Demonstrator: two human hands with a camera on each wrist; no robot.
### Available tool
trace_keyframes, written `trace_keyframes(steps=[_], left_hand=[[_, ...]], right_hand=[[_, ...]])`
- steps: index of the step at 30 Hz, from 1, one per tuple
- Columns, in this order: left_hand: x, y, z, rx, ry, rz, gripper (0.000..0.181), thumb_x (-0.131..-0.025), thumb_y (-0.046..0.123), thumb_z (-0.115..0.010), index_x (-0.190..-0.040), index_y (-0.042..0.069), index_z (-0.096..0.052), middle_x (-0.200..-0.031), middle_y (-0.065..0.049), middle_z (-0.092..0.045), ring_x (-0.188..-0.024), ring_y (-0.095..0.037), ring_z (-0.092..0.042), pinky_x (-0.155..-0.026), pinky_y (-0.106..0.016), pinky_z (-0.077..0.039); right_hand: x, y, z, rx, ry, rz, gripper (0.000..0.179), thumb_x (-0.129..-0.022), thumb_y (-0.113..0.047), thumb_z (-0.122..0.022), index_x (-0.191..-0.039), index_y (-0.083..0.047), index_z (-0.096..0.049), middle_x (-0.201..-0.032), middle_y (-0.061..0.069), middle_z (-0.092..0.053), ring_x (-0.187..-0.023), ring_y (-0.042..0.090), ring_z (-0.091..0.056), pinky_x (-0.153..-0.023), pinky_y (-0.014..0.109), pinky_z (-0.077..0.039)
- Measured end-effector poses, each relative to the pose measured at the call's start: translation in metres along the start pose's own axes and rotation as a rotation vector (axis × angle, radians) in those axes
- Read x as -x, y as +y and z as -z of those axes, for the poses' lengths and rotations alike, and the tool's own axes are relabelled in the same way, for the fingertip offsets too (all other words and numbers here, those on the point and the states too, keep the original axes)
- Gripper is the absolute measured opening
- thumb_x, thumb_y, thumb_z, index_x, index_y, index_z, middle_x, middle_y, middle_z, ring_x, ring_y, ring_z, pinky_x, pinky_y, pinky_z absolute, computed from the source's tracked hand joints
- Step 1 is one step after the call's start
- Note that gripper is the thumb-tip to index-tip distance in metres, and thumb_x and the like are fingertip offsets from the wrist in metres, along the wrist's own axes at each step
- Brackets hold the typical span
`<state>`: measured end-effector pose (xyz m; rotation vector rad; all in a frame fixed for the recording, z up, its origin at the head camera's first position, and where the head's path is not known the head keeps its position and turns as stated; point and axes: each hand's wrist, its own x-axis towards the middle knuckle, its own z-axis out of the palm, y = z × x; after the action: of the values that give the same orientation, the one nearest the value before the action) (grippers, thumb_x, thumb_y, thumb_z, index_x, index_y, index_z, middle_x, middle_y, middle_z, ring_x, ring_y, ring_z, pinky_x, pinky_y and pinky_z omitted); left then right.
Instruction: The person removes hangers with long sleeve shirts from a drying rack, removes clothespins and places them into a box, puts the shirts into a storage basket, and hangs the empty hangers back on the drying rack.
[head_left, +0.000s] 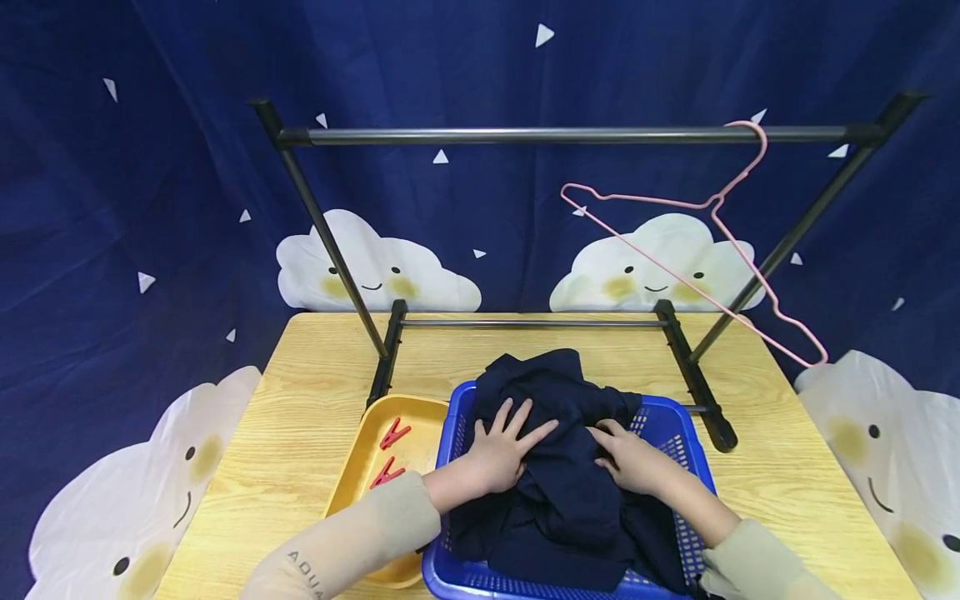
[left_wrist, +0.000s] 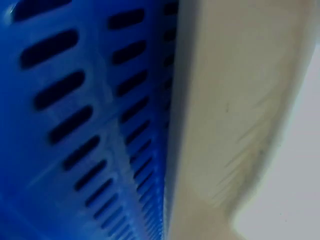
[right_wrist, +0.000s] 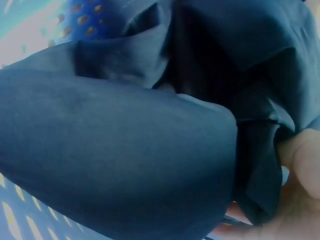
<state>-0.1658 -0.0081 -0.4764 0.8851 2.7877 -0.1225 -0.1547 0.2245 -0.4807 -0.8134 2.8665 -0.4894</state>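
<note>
A crumpled dark navy garment (head_left: 562, 517) fills much of a blue plastic basket (head_left: 696, 454) and drapes over its far rim; its exact kind is hidden by the folds. My left hand (head_left: 498, 454) rests on the cloth's left part with fingers spread. On the other side, my right hand (head_left: 636, 461) pinches a fold of the garment. The right wrist view shows that hand (right_wrist: 300, 195) with thumb and fingers about the fold, beside a broad panel of the cloth (right_wrist: 115, 150). Only the slotted basket wall (left_wrist: 30, 155) and a sleeve (left_wrist: 230, 110) appear in the left wrist view.
A black rack with a horizontal bar (head_left: 480, 136) stands on the wooden table (head_left: 292, 417). From the bar's right end hangs a pink hanger (head_left: 716, 200). Left of the basket lies a yellow tray (head_left: 341, 475) with red clips (head_left: 393, 433). A blue curtain (head_left: 480, 67) hangs behind.
</note>
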Motion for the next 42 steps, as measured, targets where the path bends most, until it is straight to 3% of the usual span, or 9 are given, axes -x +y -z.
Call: trace_keyframes(steps=[8,16,28,35,42], left_hand=[[-0.004,0.006,-0.006,0.047,-0.214,0.062,0.064,-0.093,0.038,-0.047,-0.143,0.046,-0.007,-0.153,0.004,-0.003,-0.139,-0.023,-0.006,-0.099,-0.053,-0.031],[-0.007,0.0,-0.011,0.12,-0.301,0.027,0.06,-0.095,0.034,-0.043,-0.143,0.046,-0.009,-0.152,0.007,-0.005,-0.14,-0.02,-0.005,-0.1,-0.052,-0.029],[-0.008,-0.005,-0.011,0.14,-0.302,-0.02,0.058,-0.095,0.033,-0.044,-0.143,0.044,-0.013,-0.151,0.006,-0.013,-0.138,-0.024,-0.015,-0.099,-0.052,-0.031],[-0.007,-0.01,-0.007,0.146,-0.232,-0.062,0.06,-0.093,0.032,-0.049,-0.143,0.041,-0.017,-0.147,0.002,-0.024,-0.133,-0.023,-0.026,-0.098,-0.049,-0.033],[-0.001,-0.017,0.006,0.169,-0.174,-0.093,0.059,-0.091,0.033,-0.053,-0.143,0.036,-0.024,-0.142,-0.003,-0.035,-0.128,-0.023,-0.035,-0.1,-0.043,-0.033]], right_hand=[[-0.004,0.004,-0.009,-0.032,-0.098,0.002,0.038,-0.085,-0.005,-0.061,-0.122,0.0,-0.052,-0.114,0.028,-0.047,-0.084,0.038,-0.058,-0.071,0.047,-0.047],[-0.004,0.005,-0.015,-0.044,-0.161,-0.004,0.035,-0.087,-0.006,-0.057,-0.121,0.001,-0.05,-0.115,0.028,-0.046,-0.088,0.042,-0.057,-0.075,0.05,-0.045],[-0.004,0.004,-0.015,-0.089,-0.226,-0.093,0.038,-0.09,-0.009,-0.053,-0.127,-0.003,-0.047,-0.123,0.026,-0.043,-0.099,0.044,-0.053,-0.081,0.053,-0.042],[-0.001,0.002,-0.004,-0.14,-0.219,-0.128,0.043,-0.092,-0.011,-0.052,-0.133,-0.004,-0.042,-0.127,0.026,-0.042,-0.108,0.042,-0.051,-0.086,0.053,-0.04],[0.003,0.001,0.021,-0.151,-0.222,-0.132,0.046,-0.092,-0.017,-0.053,-0.136,-0.008,-0.04,-0.127,0.023,-0.045,-0.113,0.041,-0.047,-0.09,0.054,-0.038]])
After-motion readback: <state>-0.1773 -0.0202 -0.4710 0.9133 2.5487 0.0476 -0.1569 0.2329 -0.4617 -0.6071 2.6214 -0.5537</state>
